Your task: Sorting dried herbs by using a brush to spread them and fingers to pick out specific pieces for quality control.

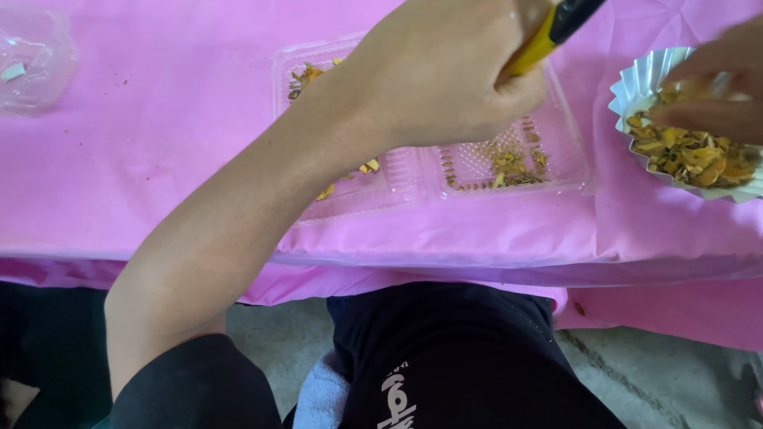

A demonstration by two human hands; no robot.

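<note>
My left hand (445,79) reaches across the table and is closed around a tool with a yellow and black handle (548,36); its working end is hidden behind the hand. Under the hand lies an open clear plastic clamshell tray (568,171) with yellow-brown crumbs and dried bits in both halves. At the right edge my right hand (719,87) grips the far rim of a fluted silver foil cup (636,87), thumb over its contents. The cup holds several yellow-orange dried pieces (691,159).
A pink plastic cloth (159,143) covers the table and hangs over its near edge. A second clear plastic container (36,59) sits at the far left. Below are my black trousers (445,349) and a grey concrete floor (660,373).
</note>
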